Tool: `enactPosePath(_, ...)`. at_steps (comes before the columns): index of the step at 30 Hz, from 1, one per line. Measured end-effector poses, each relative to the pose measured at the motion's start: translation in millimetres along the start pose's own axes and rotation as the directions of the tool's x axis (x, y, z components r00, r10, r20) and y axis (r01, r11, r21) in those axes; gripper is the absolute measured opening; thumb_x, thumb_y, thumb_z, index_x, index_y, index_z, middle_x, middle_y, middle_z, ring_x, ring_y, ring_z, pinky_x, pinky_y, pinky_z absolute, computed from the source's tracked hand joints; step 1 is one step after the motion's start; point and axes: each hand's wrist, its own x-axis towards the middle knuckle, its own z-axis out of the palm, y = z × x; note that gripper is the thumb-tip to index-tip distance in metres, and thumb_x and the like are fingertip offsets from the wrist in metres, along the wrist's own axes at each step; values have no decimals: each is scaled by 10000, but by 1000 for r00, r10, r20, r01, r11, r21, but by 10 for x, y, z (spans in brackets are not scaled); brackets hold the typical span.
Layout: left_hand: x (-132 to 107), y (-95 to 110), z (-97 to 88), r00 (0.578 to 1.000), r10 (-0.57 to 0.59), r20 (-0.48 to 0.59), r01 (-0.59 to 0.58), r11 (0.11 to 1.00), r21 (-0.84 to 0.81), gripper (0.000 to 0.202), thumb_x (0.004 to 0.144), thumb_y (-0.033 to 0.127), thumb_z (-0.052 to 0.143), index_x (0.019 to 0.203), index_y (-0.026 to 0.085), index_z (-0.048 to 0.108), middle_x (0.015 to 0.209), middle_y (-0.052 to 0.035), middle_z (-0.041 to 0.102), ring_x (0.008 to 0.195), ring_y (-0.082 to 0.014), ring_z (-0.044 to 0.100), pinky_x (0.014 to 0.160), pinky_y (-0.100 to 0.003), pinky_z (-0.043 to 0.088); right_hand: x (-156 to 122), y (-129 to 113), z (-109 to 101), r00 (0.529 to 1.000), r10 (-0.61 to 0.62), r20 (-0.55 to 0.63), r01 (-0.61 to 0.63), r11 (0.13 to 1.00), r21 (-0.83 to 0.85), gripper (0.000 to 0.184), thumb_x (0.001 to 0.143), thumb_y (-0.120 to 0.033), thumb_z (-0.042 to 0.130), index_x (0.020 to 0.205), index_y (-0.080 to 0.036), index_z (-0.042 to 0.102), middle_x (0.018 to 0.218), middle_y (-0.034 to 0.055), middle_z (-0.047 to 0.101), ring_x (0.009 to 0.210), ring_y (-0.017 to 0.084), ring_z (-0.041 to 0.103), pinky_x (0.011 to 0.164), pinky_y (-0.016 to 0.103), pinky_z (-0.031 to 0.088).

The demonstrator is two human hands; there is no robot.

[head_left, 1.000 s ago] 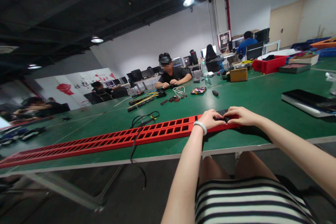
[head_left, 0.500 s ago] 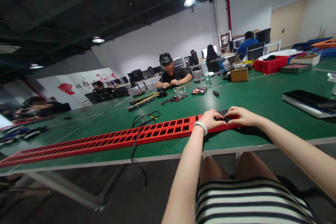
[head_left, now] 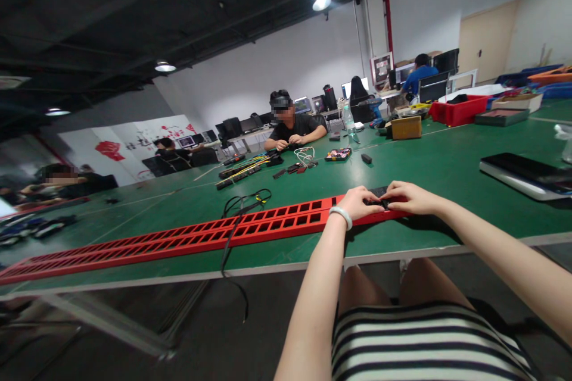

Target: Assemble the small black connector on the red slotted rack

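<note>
A long red slotted strip [head_left: 187, 237] lies along the near edge of the green table [head_left: 447, 172]. Both my hands meet at its right end. My left hand [head_left: 357, 202], with a white bracelet on the wrist, curls its fingers onto a small black part [head_left: 379, 193] sitting on the strip. My right hand [head_left: 409, 197] presses its fingers onto the same black part from the other side. Most of that part is hidden under my fingers.
A black cable [head_left: 239, 214] crosses the strip and hangs off the table edge. A flat dark device [head_left: 522, 174] lies at the right. Across the table a person [head_left: 292, 125] works among cables and small parts [head_left: 250, 168]. Red bin [head_left: 458, 110] and cardboard box [head_left: 406, 127] stand further back.
</note>
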Motion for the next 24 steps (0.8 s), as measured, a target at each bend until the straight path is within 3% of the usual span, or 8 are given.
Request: enactPosePath(24,10,-59,30,999,33,-26,-33,999,-9,374,625,495,561,843,202,641,799,-19,549,714,-113,529,694,-223,416,-14,-30,25,998,-57,-32,55,996,-76,354,731,-382,473,1008,-196,591,877,75,508,826,170,473,766,320,386)
